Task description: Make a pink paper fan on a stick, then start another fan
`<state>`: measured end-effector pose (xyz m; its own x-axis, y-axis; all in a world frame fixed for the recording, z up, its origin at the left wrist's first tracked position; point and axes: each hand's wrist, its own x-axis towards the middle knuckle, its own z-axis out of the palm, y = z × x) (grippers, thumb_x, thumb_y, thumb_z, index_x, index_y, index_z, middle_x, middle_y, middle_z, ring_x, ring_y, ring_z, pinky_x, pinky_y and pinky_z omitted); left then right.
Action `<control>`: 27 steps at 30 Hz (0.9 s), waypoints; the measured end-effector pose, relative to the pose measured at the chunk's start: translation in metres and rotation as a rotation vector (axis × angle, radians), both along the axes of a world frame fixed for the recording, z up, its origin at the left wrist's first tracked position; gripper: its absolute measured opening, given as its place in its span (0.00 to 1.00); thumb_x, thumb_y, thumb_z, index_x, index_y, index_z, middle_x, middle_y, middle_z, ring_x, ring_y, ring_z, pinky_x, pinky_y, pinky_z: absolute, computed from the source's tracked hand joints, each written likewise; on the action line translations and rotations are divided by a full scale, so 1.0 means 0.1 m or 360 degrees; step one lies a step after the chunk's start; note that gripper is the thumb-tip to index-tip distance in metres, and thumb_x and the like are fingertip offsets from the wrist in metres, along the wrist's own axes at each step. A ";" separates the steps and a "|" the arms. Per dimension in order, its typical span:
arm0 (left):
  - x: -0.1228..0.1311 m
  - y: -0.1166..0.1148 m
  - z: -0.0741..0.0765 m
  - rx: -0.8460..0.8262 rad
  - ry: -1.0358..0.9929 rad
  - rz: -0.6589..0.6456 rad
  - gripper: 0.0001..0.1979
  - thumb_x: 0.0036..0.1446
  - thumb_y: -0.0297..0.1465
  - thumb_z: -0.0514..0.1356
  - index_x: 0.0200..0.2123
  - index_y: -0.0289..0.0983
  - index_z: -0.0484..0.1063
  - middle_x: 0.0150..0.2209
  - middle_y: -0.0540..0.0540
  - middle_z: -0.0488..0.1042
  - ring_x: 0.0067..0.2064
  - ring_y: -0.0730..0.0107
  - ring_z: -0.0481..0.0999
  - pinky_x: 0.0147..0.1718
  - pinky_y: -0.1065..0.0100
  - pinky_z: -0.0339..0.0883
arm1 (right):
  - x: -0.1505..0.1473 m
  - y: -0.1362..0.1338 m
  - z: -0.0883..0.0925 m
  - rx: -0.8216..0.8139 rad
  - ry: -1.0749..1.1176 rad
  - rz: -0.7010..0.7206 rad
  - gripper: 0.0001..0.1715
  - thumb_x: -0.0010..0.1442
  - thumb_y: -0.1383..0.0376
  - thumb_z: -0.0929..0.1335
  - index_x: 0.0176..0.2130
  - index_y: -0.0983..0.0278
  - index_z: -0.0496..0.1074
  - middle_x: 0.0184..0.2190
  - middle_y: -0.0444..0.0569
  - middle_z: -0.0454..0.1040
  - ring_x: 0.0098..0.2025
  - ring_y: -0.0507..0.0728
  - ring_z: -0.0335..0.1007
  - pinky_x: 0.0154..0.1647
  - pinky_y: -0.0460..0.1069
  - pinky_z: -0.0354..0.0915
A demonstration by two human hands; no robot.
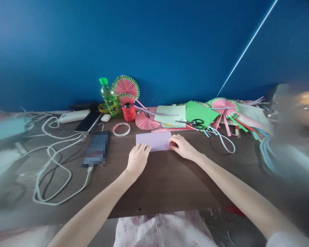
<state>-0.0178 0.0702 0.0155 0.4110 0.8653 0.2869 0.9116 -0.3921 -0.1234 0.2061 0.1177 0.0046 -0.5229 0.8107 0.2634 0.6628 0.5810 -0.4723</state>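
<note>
A light purple sheet of paper (155, 140) lies flat on the dark brown table (170, 178). My left hand (138, 159) rests at the sheet's near left corner, fingers curled down onto the paper's edge. My right hand (182, 146) presses on the sheet's right end, fingers bent and pinched at the edge. Neither hand lifts the paper off the table.
Behind the sheet lie pink folded paper fans (145, 121), green paper (199, 113), black scissors (193, 122), a red thread spool (129, 112), a green bottle (108, 97) and a tape ring (121, 129). A phone (96, 149) with white cables (54, 164) lies at the left.
</note>
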 end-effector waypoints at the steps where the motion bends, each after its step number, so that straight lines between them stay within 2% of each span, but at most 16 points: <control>1: 0.00 0.00 0.00 0.0006 -0.0011 -0.0002 0.10 0.58 0.24 0.48 0.33 0.36 0.69 0.33 0.44 0.70 0.36 0.64 0.67 0.33 0.64 0.60 | 0.00 -0.01 -0.01 0.0028 -0.0009 0.0027 0.02 0.58 0.68 0.65 0.32 0.64 0.66 0.31 0.45 0.68 0.36 0.54 0.59 0.40 0.49 0.55; 4: 0.00 0.00 0.00 0.0013 -0.0067 0.0000 0.11 0.60 0.28 0.48 0.32 0.37 0.69 0.32 0.44 0.70 0.35 0.64 0.68 0.32 0.64 0.59 | -0.01 -0.03 0.00 0.0124 -0.0081 0.0104 0.05 0.59 0.69 0.63 0.32 0.64 0.67 0.32 0.47 0.70 0.37 0.55 0.59 0.41 0.50 0.55; 8: 0.00 0.04 0.01 -0.0012 -0.0108 0.0028 0.12 0.61 0.28 0.47 0.31 0.38 0.69 0.31 0.44 0.71 0.36 0.64 0.68 0.33 0.65 0.58 | -0.01 -0.04 0.04 0.0175 -0.0106 0.0118 0.06 0.60 0.65 0.64 0.32 0.63 0.69 0.31 0.48 0.71 0.37 0.56 0.60 0.41 0.51 0.55; 13: 0.03 0.10 0.05 -0.0104 -0.0150 0.0086 0.11 0.60 0.27 0.47 0.31 0.37 0.68 0.31 0.46 0.71 0.36 0.64 0.68 0.32 0.65 0.58 | -0.04 0.02 0.07 0.0012 0.0053 0.0072 0.06 0.58 0.68 0.65 0.29 0.64 0.69 0.29 0.47 0.70 0.35 0.54 0.60 0.39 0.49 0.57; 19: 0.05 0.13 0.06 -0.0056 -0.0070 0.0014 0.11 0.58 0.24 0.47 0.34 0.37 0.69 0.36 0.43 0.70 0.38 0.63 0.67 0.34 0.63 0.60 | -0.07 0.10 0.10 -0.0230 0.0157 0.0045 0.06 0.53 0.70 0.67 0.26 0.65 0.66 0.27 0.44 0.65 0.31 0.52 0.60 0.33 0.47 0.57; 24: 0.06 0.10 0.07 -0.0090 0.0017 -0.0023 0.12 0.56 0.21 0.47 0.33 0.36 0.69 0.35 0.42 0.68 0.38 0.62 0.67 0.36 0.63 0.63 | -0.06 0.13 0.09 -0.0238 0.0213 0.0023 0.06 0.52 0.71 0.68 0.28 0.65 0.65 0.27 0.43 0.63 0.31 0.51 0.60 0.33 0.46 0.58; 27: 0.10 0.00 0.07 -0.0186 0.0063 0.0038 0.12 0.55 0.20 0.47 0.34 0.35 0.69 0.35 0.42 0.68 0.38 0.62 0.67 0.29 0.66 0.65 | -0.08 0.09 0.09 -0.0142 0.0078 0.0010 0.05 0.54 0.71 0.66 0.28 0.64 0.66 0.26 0.44 0.64 0.32 0.53 0.60 0.34 0.47 0.58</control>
